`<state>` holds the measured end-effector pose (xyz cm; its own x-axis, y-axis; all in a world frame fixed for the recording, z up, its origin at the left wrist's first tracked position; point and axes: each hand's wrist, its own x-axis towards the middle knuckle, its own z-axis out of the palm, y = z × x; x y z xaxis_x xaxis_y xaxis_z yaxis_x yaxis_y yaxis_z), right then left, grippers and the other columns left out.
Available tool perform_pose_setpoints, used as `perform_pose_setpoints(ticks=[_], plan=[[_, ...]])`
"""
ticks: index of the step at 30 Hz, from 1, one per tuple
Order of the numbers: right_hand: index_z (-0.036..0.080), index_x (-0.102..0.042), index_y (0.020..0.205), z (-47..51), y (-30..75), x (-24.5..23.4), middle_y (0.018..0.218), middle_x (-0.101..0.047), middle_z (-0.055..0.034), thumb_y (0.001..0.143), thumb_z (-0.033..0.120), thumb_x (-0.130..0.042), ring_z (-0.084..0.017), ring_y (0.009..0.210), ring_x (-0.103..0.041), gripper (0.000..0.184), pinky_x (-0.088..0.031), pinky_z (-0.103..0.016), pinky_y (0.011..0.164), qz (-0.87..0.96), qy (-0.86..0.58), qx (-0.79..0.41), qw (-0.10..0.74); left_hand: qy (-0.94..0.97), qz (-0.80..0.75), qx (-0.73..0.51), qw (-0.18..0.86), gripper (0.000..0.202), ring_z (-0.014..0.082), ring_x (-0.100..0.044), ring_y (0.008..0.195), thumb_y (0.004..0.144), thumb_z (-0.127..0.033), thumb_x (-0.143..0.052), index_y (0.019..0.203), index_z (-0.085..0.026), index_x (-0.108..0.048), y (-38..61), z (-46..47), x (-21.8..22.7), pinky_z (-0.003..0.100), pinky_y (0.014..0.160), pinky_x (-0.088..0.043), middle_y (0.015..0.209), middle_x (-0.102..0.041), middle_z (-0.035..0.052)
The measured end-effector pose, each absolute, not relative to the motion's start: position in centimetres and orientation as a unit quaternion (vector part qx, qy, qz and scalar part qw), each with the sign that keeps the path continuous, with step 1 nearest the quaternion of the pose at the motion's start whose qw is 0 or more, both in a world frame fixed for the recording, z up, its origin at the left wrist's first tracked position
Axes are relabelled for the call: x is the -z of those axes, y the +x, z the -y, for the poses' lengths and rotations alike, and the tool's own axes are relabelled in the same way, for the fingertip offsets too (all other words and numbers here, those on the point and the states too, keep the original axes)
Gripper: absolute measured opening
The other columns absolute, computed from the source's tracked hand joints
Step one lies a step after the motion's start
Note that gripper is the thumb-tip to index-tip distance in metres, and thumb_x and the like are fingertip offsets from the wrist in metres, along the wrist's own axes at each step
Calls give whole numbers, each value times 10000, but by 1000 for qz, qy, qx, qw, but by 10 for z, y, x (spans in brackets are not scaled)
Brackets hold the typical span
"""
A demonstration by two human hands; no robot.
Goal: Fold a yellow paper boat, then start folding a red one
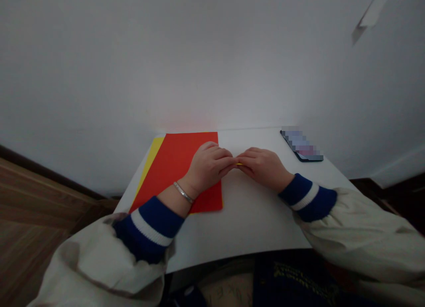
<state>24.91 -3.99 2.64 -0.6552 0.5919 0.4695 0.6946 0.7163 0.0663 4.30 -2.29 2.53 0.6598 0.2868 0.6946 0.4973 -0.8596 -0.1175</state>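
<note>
Because the yellow scrap [239, 164] is tiny, left hand [209, 165] and right hand [264, 165] share it, each grip pinched shut.

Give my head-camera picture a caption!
Left hand and right hand pinch a tiny yellow piece beside red paper.

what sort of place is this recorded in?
Likely a home room or study corner, not a workshop: a small white table against a bare white wall, wood floor at left, a phone and coloured paper sheets on it. The left hand and right hand pinch a yellow piece.
</note>
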Motion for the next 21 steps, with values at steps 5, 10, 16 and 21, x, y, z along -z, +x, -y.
perform_pose_setpoints(ticks=[5,10,16,21], plan=[[218,-699,1001,39,250,-26,986,-736,-30,958,372,-448,-180,874,-642,297,-467,-299,724,907,-355,101,202,-909,257,297,136,272,141,-550,753,947,-338,-492,772,-223,-665,43,25,-28,316,767,-378,815,-693,-5],[267,-699,1039,38,253,-24,1011,-736,-5,947,382,-472,-183,873,-662,271,-480,-304,695,903,-376,82,194,-911,286,266,127,293,156,-559,794,951,-398,-472,833,-252,-697,39,27,-29,332,756,-379,854,-702,5],[268,-683,1115,35,260,-17,1074,-723,-28,929,365,-508,-195,914,-679,273,-504,-307,722,879,-420,75,214,-889,328,267,174,203,159,-621,788,951,-289,-495,965,-263,-696,33,28,-27,361,806,-388,875,-735,-3],[249,-653,1165,33,263,-15,1136,-699,-30,920,320,-512,-212,961,-669,292,-516,-338,772,876,-432,55,208,-888,331,272,165,167,152,-659,818,936,-237,-528,976,-267,-687,31,26,-24,397,920,-383,908,-742,-20]])
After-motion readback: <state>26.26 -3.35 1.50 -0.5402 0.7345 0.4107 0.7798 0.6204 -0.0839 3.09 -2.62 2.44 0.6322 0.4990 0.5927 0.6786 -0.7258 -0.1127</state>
